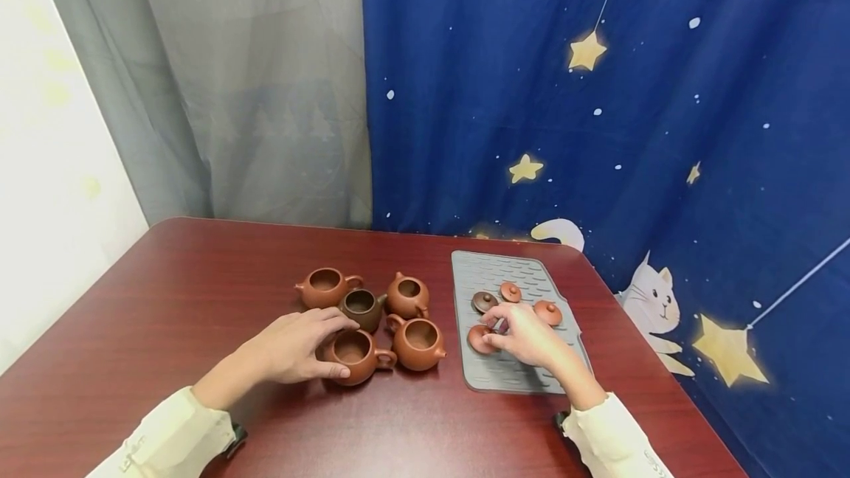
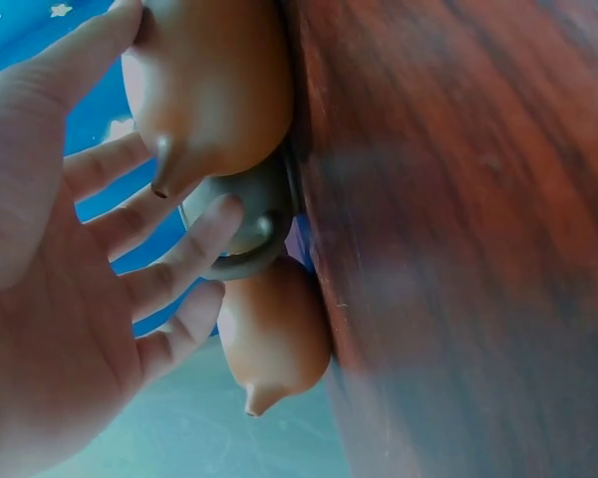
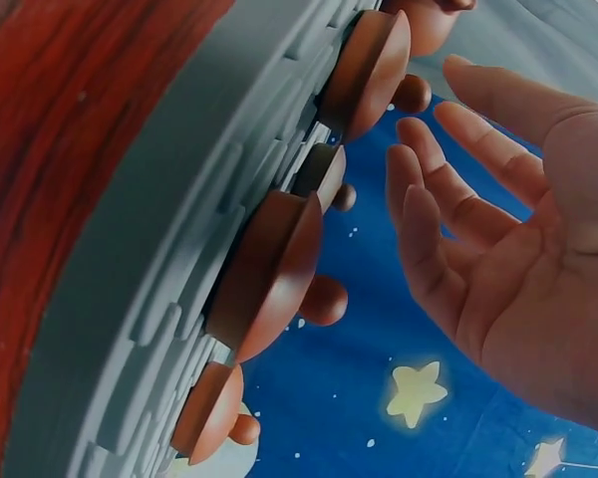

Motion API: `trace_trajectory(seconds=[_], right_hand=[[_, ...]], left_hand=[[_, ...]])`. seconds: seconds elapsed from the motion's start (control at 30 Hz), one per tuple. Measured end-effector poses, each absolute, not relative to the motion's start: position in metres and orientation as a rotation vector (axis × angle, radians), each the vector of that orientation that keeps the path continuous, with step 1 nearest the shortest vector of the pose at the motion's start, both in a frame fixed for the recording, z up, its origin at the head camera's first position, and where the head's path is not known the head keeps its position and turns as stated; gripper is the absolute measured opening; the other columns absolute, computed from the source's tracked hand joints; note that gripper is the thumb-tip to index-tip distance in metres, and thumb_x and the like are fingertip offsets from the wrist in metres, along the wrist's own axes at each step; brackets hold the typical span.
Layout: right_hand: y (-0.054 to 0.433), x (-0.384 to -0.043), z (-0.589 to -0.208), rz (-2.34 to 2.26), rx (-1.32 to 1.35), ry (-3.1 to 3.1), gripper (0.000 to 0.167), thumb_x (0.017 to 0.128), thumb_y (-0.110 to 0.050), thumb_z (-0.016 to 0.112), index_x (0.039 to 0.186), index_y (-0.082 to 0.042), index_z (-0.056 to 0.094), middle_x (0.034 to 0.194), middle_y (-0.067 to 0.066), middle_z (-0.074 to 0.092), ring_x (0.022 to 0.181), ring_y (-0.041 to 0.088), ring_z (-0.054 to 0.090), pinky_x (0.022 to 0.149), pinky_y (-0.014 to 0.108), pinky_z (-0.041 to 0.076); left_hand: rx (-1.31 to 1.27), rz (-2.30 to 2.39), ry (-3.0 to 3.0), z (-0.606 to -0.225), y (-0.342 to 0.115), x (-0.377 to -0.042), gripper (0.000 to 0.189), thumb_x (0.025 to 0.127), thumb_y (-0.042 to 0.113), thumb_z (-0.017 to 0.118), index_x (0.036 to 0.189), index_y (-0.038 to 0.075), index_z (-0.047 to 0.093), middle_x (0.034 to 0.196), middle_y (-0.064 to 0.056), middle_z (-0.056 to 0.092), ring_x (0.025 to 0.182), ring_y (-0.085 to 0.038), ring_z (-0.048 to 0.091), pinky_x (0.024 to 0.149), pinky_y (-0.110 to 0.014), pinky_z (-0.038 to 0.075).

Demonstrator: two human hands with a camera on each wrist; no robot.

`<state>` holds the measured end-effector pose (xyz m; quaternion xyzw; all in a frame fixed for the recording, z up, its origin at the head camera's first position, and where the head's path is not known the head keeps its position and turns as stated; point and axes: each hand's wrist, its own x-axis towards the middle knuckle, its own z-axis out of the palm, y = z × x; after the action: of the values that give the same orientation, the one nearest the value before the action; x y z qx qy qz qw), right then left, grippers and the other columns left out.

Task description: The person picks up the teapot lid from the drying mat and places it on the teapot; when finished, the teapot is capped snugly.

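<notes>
My left hand holds the nearest reddish-brown clay teapot, thumb on its near side and fingers at its far side. It has no lid on, and its spout shows in the left wrist view. Beside it stand a dark teapot and several reddish teapots, all lidless. My right hand hovers over a grey mat, thumb and fingers apart around the knob of a reddish lid. In the right wrist view a small gap shows between fingertips and knob.
Also on the mat lie a dark lid, a small reddish lid and another reddish lid. Right of the held teapot is a teapot with its spout rightward. A dark red table bears everything; curtains hang behind.
</notes>
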<state>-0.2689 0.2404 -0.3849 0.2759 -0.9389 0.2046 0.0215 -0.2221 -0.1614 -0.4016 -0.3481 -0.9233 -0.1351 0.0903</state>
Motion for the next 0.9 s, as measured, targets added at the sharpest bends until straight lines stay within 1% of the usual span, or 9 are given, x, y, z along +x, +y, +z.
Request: trace_trajectory(seconds=[0.07,0.17,0.37,0.53,0.73,0.83,0.9], right_hand=[[0.2402,-0.2691,-0.3857,0.623,0.852,-2.921,0.012,0.083,-0.013,0.08,0.093,-0.015,0.073,0.084,-0.007,0.066,0.071,0.005,0.057,0.061,0.024,0.046],[0.2401,-0.2698,-0.3868,0.609,0.863,-2.934,0.012,0.083,-0.01,0.08,0.088,-0.017,0.072,0.079,-0.01,0.064,0.068,0.003,0.054,0.06,0.023,0.045],[0.2401,-0.2707,-0.3898,0.621,0.887,-2.931,0.013,0.083,-0.008,0.079,0.089,-0.016,0.072,0.08,-0.01,0.065,0.066,0.002,0.054,0.06,0.023,0.046],[0.2393,-0.2714,-0.3923,0.604,0.863,-2.923,0.011,0.083,-0.01,0.079,0.088,-0.017,0.072,0.08,-0.011,0.065,0.064,0.001,0.052,0.06,0.023,0.045],[0.2369,-0.2706,-0.3923,0.568,0.813,-2.895,0.01,0.082,-0.013,0.08,0.085,-0.018,0.072,0.079,-0.013,0.065,0.064,0.0,0.053,0.061,0.024,0.045],[0.2357,-0.2693,-0.3914,0.581,0.775,-2.885,0.009,0.081,-0.014,0.08,0.084,-0.018,0.073,0.077,-0.014,0.064,0.062,0.0,0.052,0.06,0.024,0.045],[0.2343,-0.2682,-0.3903,0.605,0.753,-2.879,0.008,0.08,-0.014,0.079,0.083,-0.019,0.073,0.075,-0.014,0.063,0.059,0.0,0.052,0.057,0.024,0.045]], left_hand=[[-1.023,-0.406,-2.761,-0.4014,-0.1616,-0.2222,0.065,0.083,0.068,0.064,0.125,0.019,0.064,0.125,0.005,0.061,0.113,-0.019,0.061,0.086,-0.047,0.05],[-0.998,-0.426,-2.791,-0.4008,-0.1615,-0.2227,0.066,0.08,0.07,0.066,0.125,0.02,0.064,0.125,0.006,0.061,0.111,-0.018,0.062,0.085,-0.047,0.051],[-0.905,-0.525,-2.87,-0.4026,-0.1607,-0.2213,0.066,0.075,0.07,0.07,0.124,0.026,0.063,0.128,0.007,0.06,0.114,-0.018,0.061,0.085,-0.05,0.05],[-0.836,-0.643,-2.913,-0.4038,-0.1606,-0.2205,0.067,0.071,0.072,0.072,0.122,0.03,0.062,0.127,0.007,0.058,0.113,-0.019,0.06,0.082,-0.052,0.05],[-0.802,-0.652,-2.926,-0.4026,-0.1592,-0.2203,0.066,0.07,0.07,0.074,0.121,0.03,0.062,0.127,0.007,0.058,0.114,-0.022,0.06,0.081,-0.054,0.05],[-0.786,-0.664,-2.931,-0.403,-0.1589,-0.2208,0.065,0.07,0.068,0.076,0.121,0.03,0.063,0.126,0.008,0.059,0.115,-0.021,0.059,0.083,-0.055,0.049],[-0.777,-0.677,-2.938,-0.4037,-0.1593,-0.2208,0.065,0.069,0.067,0.077,0.121,0.03,0.063,0.126,0.008,0.059,0.116,-0.02,0.059,0.084,-0.055,0.049]])
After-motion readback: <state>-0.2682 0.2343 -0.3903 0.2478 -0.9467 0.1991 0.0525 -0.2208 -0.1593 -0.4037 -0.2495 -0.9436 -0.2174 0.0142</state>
